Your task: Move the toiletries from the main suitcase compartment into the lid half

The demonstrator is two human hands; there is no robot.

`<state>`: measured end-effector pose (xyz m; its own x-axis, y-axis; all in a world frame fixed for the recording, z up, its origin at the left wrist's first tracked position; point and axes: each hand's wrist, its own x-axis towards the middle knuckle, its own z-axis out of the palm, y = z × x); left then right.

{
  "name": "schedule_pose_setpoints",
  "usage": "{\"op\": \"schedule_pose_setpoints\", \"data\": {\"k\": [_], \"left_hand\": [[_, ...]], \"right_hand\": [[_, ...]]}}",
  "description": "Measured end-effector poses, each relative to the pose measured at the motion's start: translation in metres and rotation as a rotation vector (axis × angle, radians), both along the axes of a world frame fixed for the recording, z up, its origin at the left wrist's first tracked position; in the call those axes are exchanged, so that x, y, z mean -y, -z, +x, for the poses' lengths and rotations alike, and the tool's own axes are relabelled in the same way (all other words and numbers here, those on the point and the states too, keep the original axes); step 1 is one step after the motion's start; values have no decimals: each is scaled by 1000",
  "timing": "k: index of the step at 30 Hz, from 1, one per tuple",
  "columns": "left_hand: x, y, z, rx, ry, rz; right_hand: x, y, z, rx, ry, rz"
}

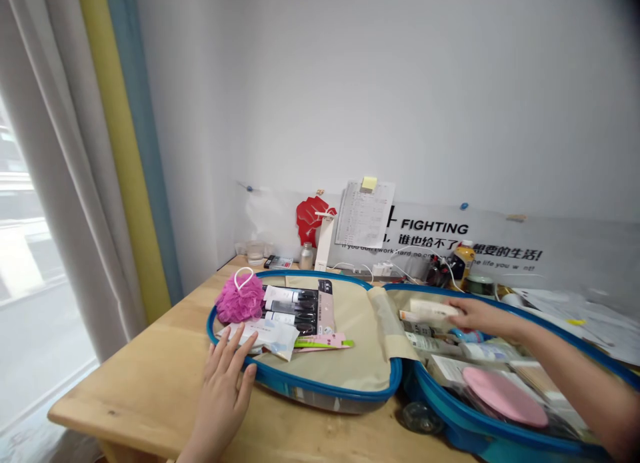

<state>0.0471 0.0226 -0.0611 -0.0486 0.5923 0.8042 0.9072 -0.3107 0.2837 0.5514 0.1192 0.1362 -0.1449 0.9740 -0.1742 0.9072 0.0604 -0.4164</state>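
Observation:
An open blue-rimmed suitcase (345,400) lies on the table with its two halves side by side. My left hand (223,376) rests over the left half's near rim, fingers spread, the tips on a white packet (273,336). Beside that packet are a pink bath puff (241,300), a pack with several black-capped tubes (293,310) and a slim pink-and-green packet (325,342). Over the right half, my right hand (467,316) grips a cream-white tube (430,310), slightly blurred. Below it lie several bottles and tubes, plus a pink oval item (505,396).
The wooden table (125,396) ends at the left, near a curtain (65,150) and window. A clear round object (420,416) sits between the halves at the front. Behind stand a small glass bottle (306,256), a white power strip (383,270), cables and a yellow bottle (465,260).

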Motion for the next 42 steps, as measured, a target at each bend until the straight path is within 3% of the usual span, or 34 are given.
{"op": "schedule_pose_setpoints", "data": {"k": [3,5,7,11,14,18,24,26,29,31,35,38,42], "left_hand": [[0,-1,1,-8,-1,16],[1,-2,1,-12,2,16],[1,-2,1,-11,6,6],[0,0,0,-17,2,-4],[-1,1,0,-54,-3,6],[-1,0,0,-74,-8,32],[-1,0,0,-63,0,47],[-1,0,-1,-54,4,45],[-1,0,-1,-40,1,25],[-1,0,-1,-40,1,24],[-1,1,-1,-47,6,39],[-1,1,-2,-51,6,41],[-1,1,-2,-69,7,49]], "right_hand": [[-2,-22,-32,-121,-28,45],[-4,-24,-74,-178,-100,30],[-6,-15,-128,-210,-203,-21],[-11,21,-235,-166,-336,-113],[-14,45,-288,-74,-380,-102],[-17,58,-319,41,-435,2],[-10,61,-331,175,-508,78],[-6,54,-328,181,-522,81],[-3,27,-300,140,-528,94],[-5,2,-260,101,-503,97],[-9,-39,-148,95,-336,88],[1,-43,-68,146,-200,25],[30,-18,2,199,-78,-78]]}}
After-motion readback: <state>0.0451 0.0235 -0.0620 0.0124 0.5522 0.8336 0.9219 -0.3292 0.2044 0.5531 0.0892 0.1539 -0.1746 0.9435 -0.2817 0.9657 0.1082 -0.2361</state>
